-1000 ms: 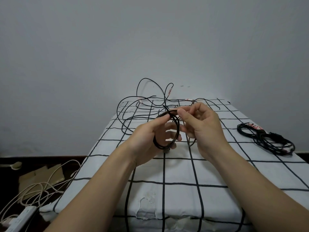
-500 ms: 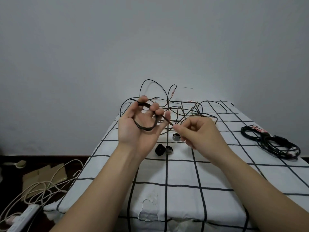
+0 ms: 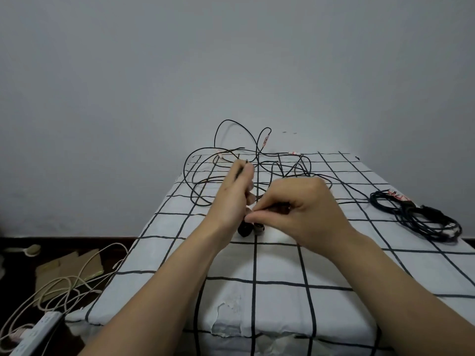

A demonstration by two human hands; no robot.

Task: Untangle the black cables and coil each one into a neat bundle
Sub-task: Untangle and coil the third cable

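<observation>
Grey wall (image 3: 231,60) fills the upper half, 9 through 3 o'clock.

Table (image 3: 231,263) under a white cloth with a black grid runs from 6 o'clock up to centre.

Both forearms come in from 6 o'clock and meet just above centre.

Left hand (image 3: 232,199) is edge-on with its fingers pointing to 12. A black cable (image 3: 240,172) crosses near the fingertips, pinched there. How many turns it holds cannot be told.

Right hand (image 3: 300,209) is knuckles up with its fingers curled tight, tips (image 3: 250,217) pinched together toward the left hand. A dark piece shows inside the curl, apparently the same cable.

Tangle (image 3: 257,160) of loose black cables lies at the table's 12 o'clock end, just beyond the hands, with loops standing up against the wall.

Coiled bundle (image 3: 416,217) lies on the cloth at 3 o'clock, well apart from the tangle.

Floor at 8 o'clock: white cords (image 3: 64,283) over cardboard (image 3: 69,265), power strip (image 3: 38,327) at 7.

Black cap (image 3: 244,230) and silver ring (image 3: 259,229) sit side by side on the cloth, directly below the hands.
</observation>
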